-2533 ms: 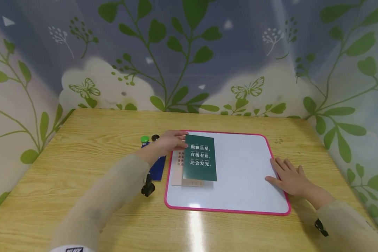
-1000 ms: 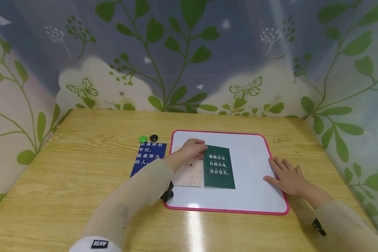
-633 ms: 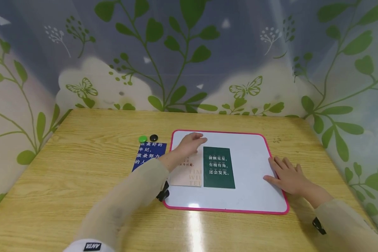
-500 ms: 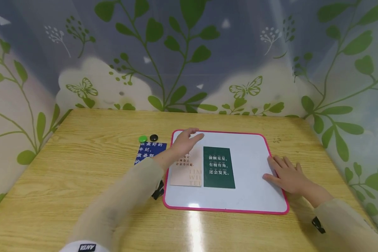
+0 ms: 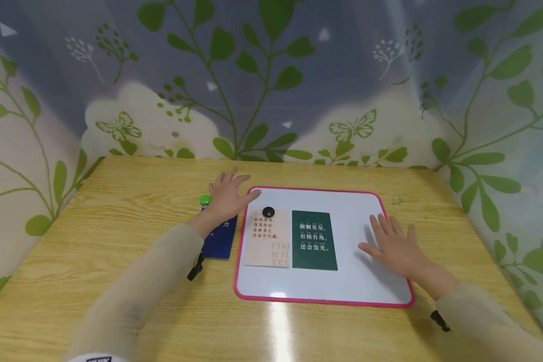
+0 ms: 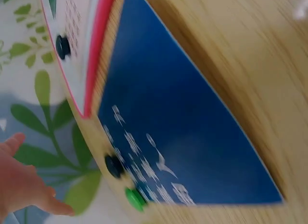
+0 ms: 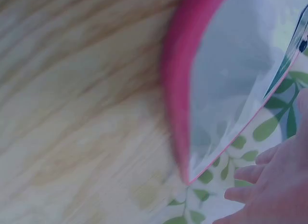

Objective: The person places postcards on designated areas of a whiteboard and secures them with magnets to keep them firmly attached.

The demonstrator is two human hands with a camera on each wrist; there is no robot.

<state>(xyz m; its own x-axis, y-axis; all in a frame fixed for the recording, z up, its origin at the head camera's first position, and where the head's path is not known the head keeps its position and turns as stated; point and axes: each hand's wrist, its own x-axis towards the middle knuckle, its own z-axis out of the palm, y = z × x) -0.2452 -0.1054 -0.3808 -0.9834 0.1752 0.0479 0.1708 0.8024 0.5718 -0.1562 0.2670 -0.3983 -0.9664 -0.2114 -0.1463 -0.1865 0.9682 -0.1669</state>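
My left hand [image 5: 228, 201] spreads its fingers, holding nothing, above the far end of a blue card [image 6: 178, 108]. Beside that card lie a black round magnet [image 6: 114, 165], hidden behind the hand in the head view, and a green round magnet [image 5: 205, 199]. On the whiteboard [image 5: 353, 286] a pale pink card [image 5: 264, 251] has another black magnet [image 5: 268, 212] at its top. To its right lies a dark green card [image 5: 314, 254] with white characters. My right hand [image 5: 395, 251], fingers apart, hovers over the board's right part, casting a shadow on it.
The board's pink rim [image 5: 323, 301] borders the wooden table [image 5: 154, 176]. A fabric backdrop [image 5: 271, 100] with leaves and butterflies rises behind the table and along both sides. Small black wrist cameras hang at both sleeves.
After letting go of the green card beside the pink one, my left hand has moved left off the board, uncovering the pink card's magnet. My right hand has left the board's right edge and shifted inward.
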